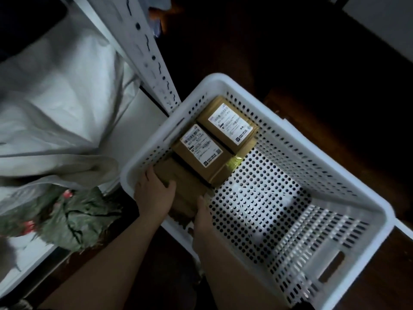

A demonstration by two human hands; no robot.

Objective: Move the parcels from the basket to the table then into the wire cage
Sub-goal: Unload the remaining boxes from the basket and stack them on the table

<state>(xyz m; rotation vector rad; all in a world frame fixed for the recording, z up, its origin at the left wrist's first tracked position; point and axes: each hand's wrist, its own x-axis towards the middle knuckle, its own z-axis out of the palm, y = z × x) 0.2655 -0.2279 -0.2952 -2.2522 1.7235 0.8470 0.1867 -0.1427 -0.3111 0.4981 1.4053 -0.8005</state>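
I have both hands clamped on the plain parcel (178, 186) at the 9 o'clock corner of the basket (335, 166): left hand (154, 193) on top, right hand (202, 218) along its side. Stiff cardboard, probably light; opposite edges suit it. 2 labelled parcels (201, 151) lie beyond.

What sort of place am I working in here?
Probably a dim parcel storeroom or sorting corner: cardboard parcels with shipping labels sit in a white perforated plastic basket on the floor, beside a slotted metal shelving upright. Both hands grip an unlabelled parcel.
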